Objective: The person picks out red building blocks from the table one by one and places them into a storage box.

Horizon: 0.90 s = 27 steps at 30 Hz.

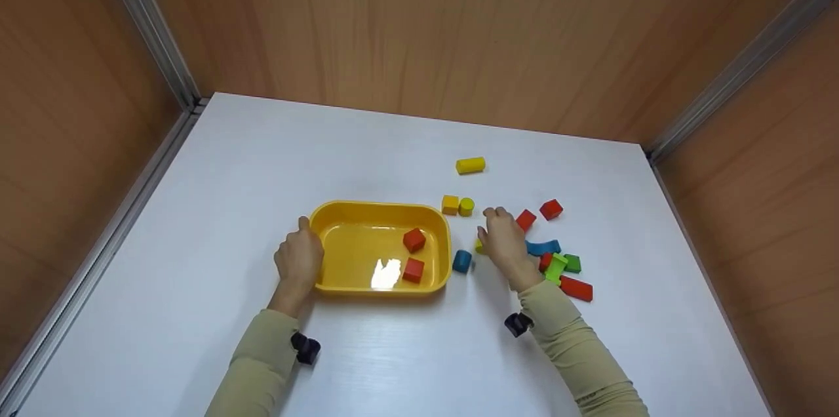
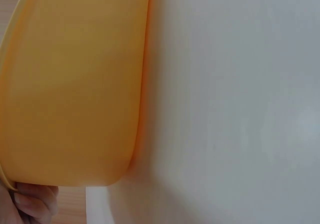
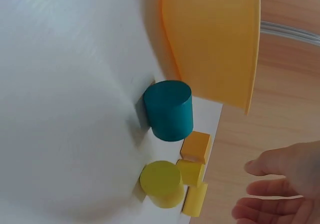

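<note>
My left hand grips the left end of a yellow plastic tray; in the left wrist view its fingers curl under the rim. Two red cubes lie inside the tray, towards its right end. My right hand hovers over the table right of the tray, fingers loosely extended and holding nothing. Partly hidden beneath it is a yellow cylinder, seen whole in the right wrist view. A blue cylinder stands between this hand and the tray.
An orange-yellow cube and a small yellow cylinder sit behind the tray's right corner, with a longer yellow cylinder farther back. Right of my right hand lie several blocks, including a blue curved block and a red block. Wooden walls surround the table.
</note>
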Available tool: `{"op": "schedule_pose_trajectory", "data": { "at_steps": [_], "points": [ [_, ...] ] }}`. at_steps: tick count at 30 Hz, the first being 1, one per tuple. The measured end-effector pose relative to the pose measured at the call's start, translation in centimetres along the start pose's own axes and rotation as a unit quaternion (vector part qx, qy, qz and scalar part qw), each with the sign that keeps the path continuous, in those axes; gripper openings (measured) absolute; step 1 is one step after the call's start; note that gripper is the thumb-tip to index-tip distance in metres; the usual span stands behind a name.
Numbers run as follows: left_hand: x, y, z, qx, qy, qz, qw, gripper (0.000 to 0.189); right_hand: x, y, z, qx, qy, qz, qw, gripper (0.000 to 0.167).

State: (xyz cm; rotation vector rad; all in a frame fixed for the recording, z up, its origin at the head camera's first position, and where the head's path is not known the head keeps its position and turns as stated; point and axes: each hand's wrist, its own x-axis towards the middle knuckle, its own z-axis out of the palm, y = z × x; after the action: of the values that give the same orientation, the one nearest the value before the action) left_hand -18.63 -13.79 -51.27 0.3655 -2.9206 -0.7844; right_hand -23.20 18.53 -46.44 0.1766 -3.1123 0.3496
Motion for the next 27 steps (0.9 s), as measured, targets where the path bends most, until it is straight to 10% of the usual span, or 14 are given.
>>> {"op": "schedule_pose_trajectory", "data": {
  "at_steps": [27],
  "points": [
    [0.0,-0.2,0.2,-0.003,0.004,-0.001,1.0,0.029,2.3,7.0,0.9,0.013,-0.047,0.041,0.998,0.057]
  ]
}}
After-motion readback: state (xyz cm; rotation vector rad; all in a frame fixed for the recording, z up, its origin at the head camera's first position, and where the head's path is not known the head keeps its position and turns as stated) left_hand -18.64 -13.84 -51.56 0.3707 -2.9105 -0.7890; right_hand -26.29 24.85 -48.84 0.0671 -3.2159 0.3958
